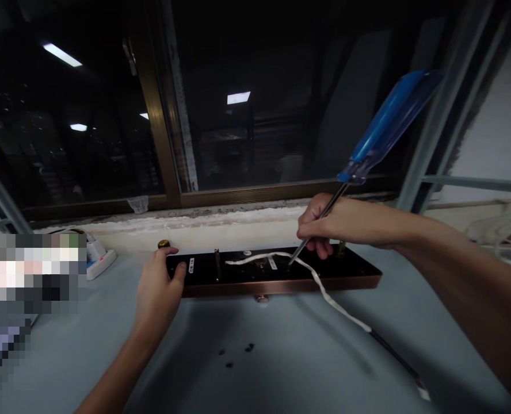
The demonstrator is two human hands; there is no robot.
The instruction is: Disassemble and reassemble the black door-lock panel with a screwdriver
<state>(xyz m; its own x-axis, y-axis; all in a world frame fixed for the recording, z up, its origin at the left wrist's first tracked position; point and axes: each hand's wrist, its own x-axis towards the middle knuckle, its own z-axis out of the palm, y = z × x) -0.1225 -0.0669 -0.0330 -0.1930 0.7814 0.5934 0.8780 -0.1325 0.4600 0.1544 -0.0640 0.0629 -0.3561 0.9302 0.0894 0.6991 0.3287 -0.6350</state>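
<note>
Dark plate lies flat on the table by the window sill; left hand presses its left end, fingers loosely curled. Right hand pinches the screwdriver shaft, tip at a mid-plate hole beside the white cable. Judgement: keep shaft square to the screw, plate pinned.

A dark window in a bronze frame is reflecting ceiling lights above a pale sill; a grey surface is lying below.

I counted one screwdriver, one dark plate, one white cable, three loose screws and two hands.
</note>
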